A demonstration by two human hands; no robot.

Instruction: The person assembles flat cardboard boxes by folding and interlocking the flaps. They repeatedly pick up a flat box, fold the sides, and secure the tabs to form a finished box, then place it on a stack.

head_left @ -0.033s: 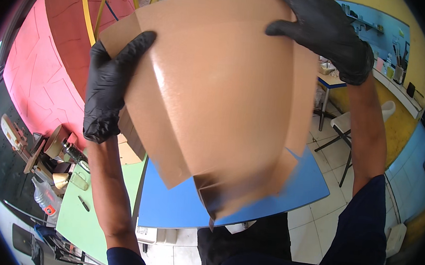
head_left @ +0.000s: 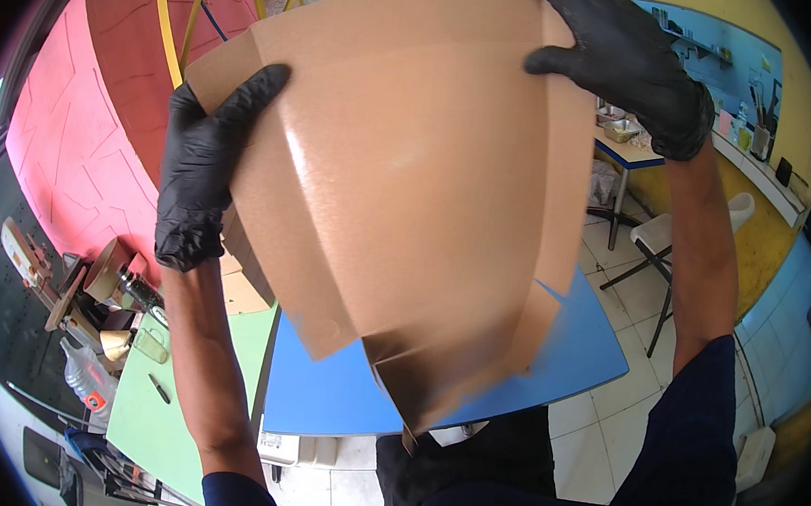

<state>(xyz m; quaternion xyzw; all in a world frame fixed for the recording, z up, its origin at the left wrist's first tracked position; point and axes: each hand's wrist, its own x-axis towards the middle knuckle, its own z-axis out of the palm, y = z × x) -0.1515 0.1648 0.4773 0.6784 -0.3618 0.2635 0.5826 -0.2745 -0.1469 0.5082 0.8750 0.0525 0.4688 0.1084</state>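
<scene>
A large brown cardboard sheet (head_left: 411, 178), creased with side flaps like an unfolded box, is raised in front of me above the blue tabletop (head_left: 567, 358). My left hand (head_left: 205, 154), in a black glove, grips its left edge, the thumb lying over the near face. At the top right corner my right hand (head_left: 616, 61), also black-gloved, holds the sheet with its thumb over the edge; its other fingers are partly hidden. The lower end of the cardboard, with folded flaps, is blurred and hangs near the table's front edge.
On the left a pale green table (head_left: 188, 407) bears a pen (head_left: 159, 388), a plastic bottle (head_left: 87, 372) and a glass (head_left: 152, 345). Cardboard (head_left: 243, 293) stands behind my left forearm. To the right are a folding chair (head_left: 656, 235) and another table (head_left: 629, 154) with containers.
The cardboard sheet has shifted slightly left, its lower flaps swinging a little. My left hand has moved slightly left; my right thumb sits a little farther right along the edge.
</scene>
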